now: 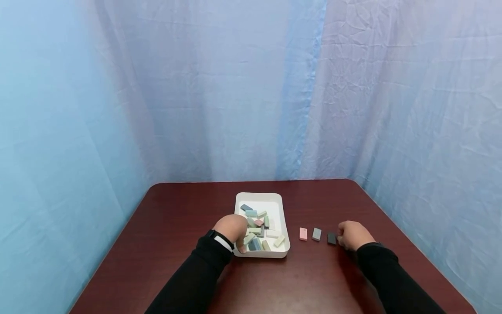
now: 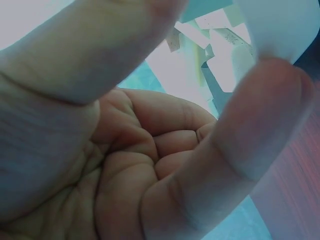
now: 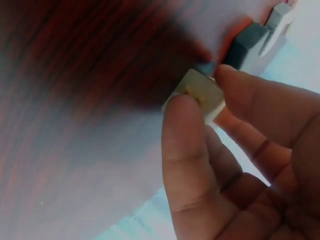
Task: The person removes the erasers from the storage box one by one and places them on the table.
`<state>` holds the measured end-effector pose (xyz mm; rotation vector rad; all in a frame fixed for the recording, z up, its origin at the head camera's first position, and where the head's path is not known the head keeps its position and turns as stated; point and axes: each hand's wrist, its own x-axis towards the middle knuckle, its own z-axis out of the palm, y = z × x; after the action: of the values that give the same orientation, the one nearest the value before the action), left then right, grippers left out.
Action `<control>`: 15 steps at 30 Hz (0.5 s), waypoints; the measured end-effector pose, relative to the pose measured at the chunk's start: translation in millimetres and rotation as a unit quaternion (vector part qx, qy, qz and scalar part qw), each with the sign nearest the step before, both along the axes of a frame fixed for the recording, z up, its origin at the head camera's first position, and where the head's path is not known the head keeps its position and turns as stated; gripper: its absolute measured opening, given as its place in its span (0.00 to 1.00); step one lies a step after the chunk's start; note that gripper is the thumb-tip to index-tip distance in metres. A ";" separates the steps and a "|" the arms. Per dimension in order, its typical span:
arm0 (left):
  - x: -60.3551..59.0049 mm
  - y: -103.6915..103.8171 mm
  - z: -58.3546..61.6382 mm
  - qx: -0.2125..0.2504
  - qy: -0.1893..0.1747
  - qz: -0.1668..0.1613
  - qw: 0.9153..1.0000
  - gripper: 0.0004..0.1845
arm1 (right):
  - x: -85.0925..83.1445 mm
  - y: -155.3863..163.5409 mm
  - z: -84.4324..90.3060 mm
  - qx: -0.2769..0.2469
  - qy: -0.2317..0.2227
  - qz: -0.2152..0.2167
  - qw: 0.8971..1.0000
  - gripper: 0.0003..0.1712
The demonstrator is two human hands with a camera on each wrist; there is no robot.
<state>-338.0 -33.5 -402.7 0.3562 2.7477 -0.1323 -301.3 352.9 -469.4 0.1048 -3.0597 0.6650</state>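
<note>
A white tray point(image 1: 276, 197) in the middle of the table holds several pastel blocks point(image 1: 256, 230). My left hand point(image 1: 240, 244) hangs over the tray's near left corner. In the left wrist view this left hand point(image 2: 220, 50) has thumb and forefinger spread, the other fingers curled into a bare palm. To the tray's right lie a pink block point(image 1: 303, 233), a grey block point(image 1: 316, 234) and a dark block point(image 1: 331, 238) in a row. My right hand point(image 1: 340, 239) sits just right of the dark block. Its thumb and forefinger point(image 3: 202, 92) pinch a cream block point(image 3: 196, 86) on the table beside the dark block point(image 3: 245, 44).
The dark red table point(image 1: 176, 226) has rounded far corners and blue crinkled curtains point(image 1: 251, 87) close behind and on both sides. Bare wood lies left of the tray and along the near edge.
</note>
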 end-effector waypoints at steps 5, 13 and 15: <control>-2.2 -6.1 -1.0 0.023 0.005 0.007 1.000 0.21 | -2.7 -5.2 2.8 -0.016 -0.014 0.004 1.000 0.14; -1.8 -8.6 -2.9 0.045 -0.008 0.008 0.999 0.23 | -1.7 -15.9 7.2 0.064 0.007 0.010 0.998 0.09; -1.7 -7.9 -3.2 0.048 -0.007 0.007 0.999 0.23 | -0.1 -17.5 8.9 0.075 0.015 0.006 0.997 0.12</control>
<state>-339.6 -41.5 -405.9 0.3625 2.7476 0.0055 -301.4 335.4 -460.6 0.1332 -3.0780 0.4298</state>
